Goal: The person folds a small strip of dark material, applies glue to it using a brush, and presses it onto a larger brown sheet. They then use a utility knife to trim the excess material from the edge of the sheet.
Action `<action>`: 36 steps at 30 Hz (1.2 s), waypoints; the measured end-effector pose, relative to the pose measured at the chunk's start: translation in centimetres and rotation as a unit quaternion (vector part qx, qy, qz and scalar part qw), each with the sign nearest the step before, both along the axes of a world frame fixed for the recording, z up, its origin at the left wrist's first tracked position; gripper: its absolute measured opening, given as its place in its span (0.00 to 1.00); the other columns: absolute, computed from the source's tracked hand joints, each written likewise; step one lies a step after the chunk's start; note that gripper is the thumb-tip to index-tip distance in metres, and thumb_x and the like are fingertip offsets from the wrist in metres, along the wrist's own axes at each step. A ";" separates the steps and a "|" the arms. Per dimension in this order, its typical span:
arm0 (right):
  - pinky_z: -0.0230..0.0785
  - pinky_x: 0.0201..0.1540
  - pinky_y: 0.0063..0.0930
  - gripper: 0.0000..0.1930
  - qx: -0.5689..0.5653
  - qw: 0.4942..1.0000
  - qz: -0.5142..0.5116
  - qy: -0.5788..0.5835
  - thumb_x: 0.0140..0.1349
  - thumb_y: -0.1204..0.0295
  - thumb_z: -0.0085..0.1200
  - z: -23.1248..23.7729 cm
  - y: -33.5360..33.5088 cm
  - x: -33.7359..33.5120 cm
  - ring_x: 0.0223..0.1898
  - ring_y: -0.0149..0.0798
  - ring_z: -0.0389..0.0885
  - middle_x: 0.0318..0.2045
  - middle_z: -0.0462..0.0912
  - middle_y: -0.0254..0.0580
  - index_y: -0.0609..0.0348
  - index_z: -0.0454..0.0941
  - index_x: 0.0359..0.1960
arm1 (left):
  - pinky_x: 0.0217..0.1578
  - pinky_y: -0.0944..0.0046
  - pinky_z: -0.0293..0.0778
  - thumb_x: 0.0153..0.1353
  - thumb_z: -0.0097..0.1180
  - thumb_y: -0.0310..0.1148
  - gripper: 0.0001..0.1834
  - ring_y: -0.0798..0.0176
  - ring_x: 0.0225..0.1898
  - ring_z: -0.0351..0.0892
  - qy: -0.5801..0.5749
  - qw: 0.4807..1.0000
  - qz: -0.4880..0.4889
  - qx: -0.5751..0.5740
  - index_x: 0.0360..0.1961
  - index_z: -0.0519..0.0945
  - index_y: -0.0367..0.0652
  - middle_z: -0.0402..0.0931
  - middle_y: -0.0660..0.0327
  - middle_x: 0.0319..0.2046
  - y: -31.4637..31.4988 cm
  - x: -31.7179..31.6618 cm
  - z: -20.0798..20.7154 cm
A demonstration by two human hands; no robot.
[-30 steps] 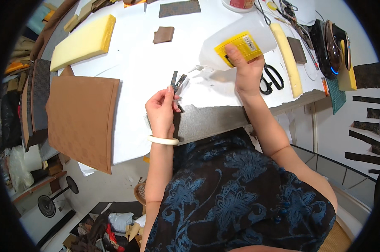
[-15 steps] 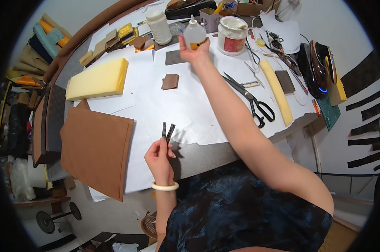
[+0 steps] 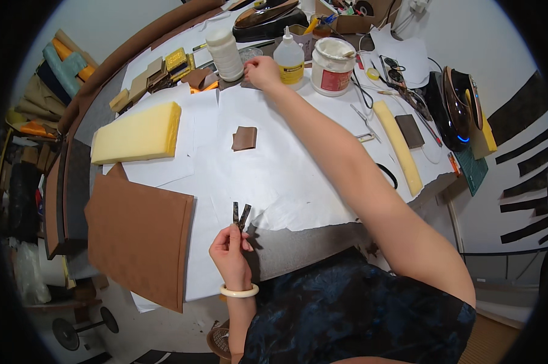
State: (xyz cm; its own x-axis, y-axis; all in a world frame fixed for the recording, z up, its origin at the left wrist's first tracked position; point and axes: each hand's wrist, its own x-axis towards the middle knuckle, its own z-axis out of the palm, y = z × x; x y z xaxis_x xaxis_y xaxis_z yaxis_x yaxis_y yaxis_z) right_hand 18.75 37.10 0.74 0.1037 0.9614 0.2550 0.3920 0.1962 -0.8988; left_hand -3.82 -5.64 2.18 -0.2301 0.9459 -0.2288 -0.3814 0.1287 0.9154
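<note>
My left hand [image 3: 230, 247] is closed in a pinch on two narrow dark strips [image 3: 241, 217], which spread upward in a V above the table's front edge. My right hand [image 3: 262, 72] reaches to the far side, fingers curled and partly hidden; what they hold, if anything, cannot be made out. It lies between a white plastic bottle [image 3: 224, 56] and a clear squeeze bottle [image 3: 289, 62] with a yellow label. A dark grey flat piece [image 3: 250, 84] shows just below this hand. Nearer to me lies a small folded brown leather piece [image 3: 244, 138].
At left are a yellow foam block [image 3: 137, 134] and a large brown leather panel [image 3: 139, 238]. An open white tub [image 3: 333, 68], a long foam strip [image 3: 399, 148] and a dark block [image 3: 410, 131] lie to the right. My right arm mostly covers black-handled scissors [image 3: 388, 175].
My right hand has let go of the clear squeeze bottle, which now stands upright, and has moved left beside it. My left hand still holds the strips. The whole view has shifted slightly.
</note>
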 end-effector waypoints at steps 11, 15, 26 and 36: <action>0.82 0.54 0.38 0.16 -0.158 0.802 -0.137 -0.560 0.70 0.67 0.57 -5.4 14.9 3.5 0.56 0.41 0.88 0.57 0.88 0.40 0.51 0.89 0.55 | 0.23 0.72 0.70 0.76 0.57 0.29 0.09 0.73 0.22 0.72 -0.003 1.000 -0.003 0.012 0.38 0.80 0.34 0.79 0.59 0.27 0.2 -1.0 -0.4; 0.82 0.52 0.37 0.15 -0.114 0.828 -0.109 -0.538 0.66 0.69 0.60 -1.6 10.8 -5.9 0.53 0.40 0.89 0.54 0.89 0.42 0.51 0.90 0.53 | 0.24 0.73 0.69 0.76 0.57 0.29 0.09 0.73 0.22 0.71 0.045 0.996 0.072 -0.005 0.38 0.79 0.35 0.79 0.59 0.28 -1.6 -2.4 0.6; 0.84 0.39 0.40 0.09 -0.070 0.864 -0.122 -0.484 0.62 0.69 0.63 5.0 7.7 -4.5 0.44 0.42 0.91 0.39 0.92 0.35 0.49 0.93 0.41 | 0.23 0.73 0.68 0.77 0.57 0.31 0.09 0.72 0.22 0.71 0.037 0.999 0.028 0.014 0.39 0.79 0.36 0.78 0.59 0.26 -1.3 -0.7 0.9; 0.81 0.38 0.52 0.12 0.210 0.908 -0.022 -0.363 0.64 0.72 0.55 18.7 -7.6 -0.1 0.48 0.55 0.88 0.40 0.87 0.55 0.67 0.81 0.45 | 0.23 0.74 0.66 0.78 0.56 0.32 0.11 0.74 0.21 0.68 0.049 0.998 0.021 0.025 0.38 0.79 0.36 0.76 0.61 0.26 -1.8 0.2 1.9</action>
